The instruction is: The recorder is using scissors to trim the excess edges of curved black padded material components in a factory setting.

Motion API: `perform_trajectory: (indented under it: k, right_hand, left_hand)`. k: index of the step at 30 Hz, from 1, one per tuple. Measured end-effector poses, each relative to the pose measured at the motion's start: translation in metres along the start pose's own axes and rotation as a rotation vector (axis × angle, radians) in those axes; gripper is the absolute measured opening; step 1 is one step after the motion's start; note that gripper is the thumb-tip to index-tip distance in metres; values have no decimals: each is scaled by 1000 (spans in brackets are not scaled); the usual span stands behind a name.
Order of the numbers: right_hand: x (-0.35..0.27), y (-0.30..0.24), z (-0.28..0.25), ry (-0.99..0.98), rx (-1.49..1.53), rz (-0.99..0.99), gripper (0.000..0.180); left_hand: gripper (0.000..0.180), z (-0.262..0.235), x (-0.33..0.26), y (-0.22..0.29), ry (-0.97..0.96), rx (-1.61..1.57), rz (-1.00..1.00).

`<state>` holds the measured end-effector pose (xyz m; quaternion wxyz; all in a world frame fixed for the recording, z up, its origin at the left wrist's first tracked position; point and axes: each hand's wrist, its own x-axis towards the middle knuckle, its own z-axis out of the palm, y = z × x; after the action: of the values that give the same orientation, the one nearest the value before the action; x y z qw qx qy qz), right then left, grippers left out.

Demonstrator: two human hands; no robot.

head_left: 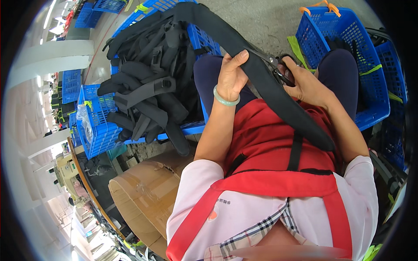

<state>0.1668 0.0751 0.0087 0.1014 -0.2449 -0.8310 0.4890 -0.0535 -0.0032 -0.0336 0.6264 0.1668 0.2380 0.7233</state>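
Observation:
A long black padded strap runs across my lap, one end on my red apron and the other reaching over the basket at the left. My left hand pinches the strap's edge between thumb and fingers; a pale bangle circles that wrist. In my right hand are dark-handled scissors, their blades pointing left along the strap's edge. The strap partly hides the blades, so I cannot tell whether they touch it.
A blue basket heaped with black padded straps stands to my left. To my right is another blue basket with dark pieces inside. A cardboard box stands beside my left elbow. A sewing machine is farther left.

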Motion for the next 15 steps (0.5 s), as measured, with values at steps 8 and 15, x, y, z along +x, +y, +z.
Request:
perform_trajectory:
  k: [8, 15]
  right_hand:
    - [5, 6, 10, 29, -28, 64, 41]
    - [4, 7, 10, 62, 12, 83, 30]
  left_hand:
    - [17, 1, 2, -7, -14, -14, 0]
    - [18, -5, 1, -7, -2, 13, 17]
